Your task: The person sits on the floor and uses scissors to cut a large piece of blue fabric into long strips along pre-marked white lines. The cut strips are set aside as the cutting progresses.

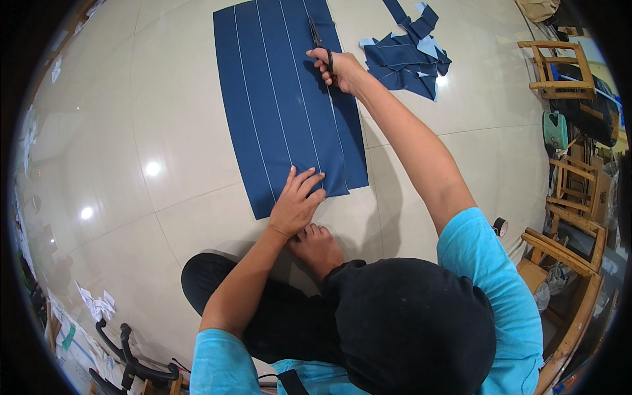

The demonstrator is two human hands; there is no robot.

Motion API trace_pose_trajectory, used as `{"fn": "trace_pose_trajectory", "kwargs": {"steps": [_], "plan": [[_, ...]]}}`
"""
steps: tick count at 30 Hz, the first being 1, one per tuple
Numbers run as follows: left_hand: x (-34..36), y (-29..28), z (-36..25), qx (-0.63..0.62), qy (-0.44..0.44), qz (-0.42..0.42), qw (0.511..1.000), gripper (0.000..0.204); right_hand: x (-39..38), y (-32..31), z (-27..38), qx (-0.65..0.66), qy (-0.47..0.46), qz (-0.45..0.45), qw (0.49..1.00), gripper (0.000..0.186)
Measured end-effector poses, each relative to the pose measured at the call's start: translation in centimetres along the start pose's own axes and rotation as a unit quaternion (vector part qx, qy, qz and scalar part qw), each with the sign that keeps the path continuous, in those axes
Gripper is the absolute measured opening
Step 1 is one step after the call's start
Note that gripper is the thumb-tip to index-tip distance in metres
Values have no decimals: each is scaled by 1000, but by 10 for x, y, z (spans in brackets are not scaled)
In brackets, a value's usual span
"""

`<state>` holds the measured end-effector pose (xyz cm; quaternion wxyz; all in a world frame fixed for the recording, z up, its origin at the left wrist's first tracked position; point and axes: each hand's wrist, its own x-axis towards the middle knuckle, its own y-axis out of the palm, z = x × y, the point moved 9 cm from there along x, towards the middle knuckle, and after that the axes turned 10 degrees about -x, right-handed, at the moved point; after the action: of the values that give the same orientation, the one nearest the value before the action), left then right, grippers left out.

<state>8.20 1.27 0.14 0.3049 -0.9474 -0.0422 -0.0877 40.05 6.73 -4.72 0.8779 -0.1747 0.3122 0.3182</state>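
A long dark blue cloth (247,99) lies flat on the tiled floor, marked with several pale lengthwise lines. My left hand (297,201) rests on its near end, fingers spread and palm down. Farther up, near the cloth's right side, my right hand (337,71) grips a pair of dark-handled scissors (315,31) with the blades pointing to the far end. Along the right side, a strip of the cloth (355,164) looks parted from the rest at the near end. Whether the blades are apart is hard to make out.
Blue cloth scraps (401,62) are heaped right of the cloth. My bare foot (320,249) is just below its near edge. Wooden stools (563,85) and a roll of tape (501,227) stand to the right. A black chair base (128,355) is at lower left.
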Motion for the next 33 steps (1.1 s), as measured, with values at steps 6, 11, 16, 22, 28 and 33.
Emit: {"fn": "trace_pose_trajectory", "kwargs": {"steps": [6,11,16,22,28,33], "plan": [[0,1,-1,-5,1,5,1000,18,8,-1,4,13,2,-3,1000,36],[0,0,-1,-8,-1,6,1000,17,12,1,6,16,0,-2,1000,35],[0,-2,-2,-2,0,5,1000,17,15,1,9,12,-1,-4,1000,34],[0,-1,-1,-6,-2,2,1000,16,18,1,9,16,-5,-4,1000,32],[0,-2,-1,-2,-3,1,1000,17,17,4,9,20,-8,-6,1000,29],[1,-1,-2,1,1,3,1000,17,22,2,8,4,-17,3,1000,28]]}}
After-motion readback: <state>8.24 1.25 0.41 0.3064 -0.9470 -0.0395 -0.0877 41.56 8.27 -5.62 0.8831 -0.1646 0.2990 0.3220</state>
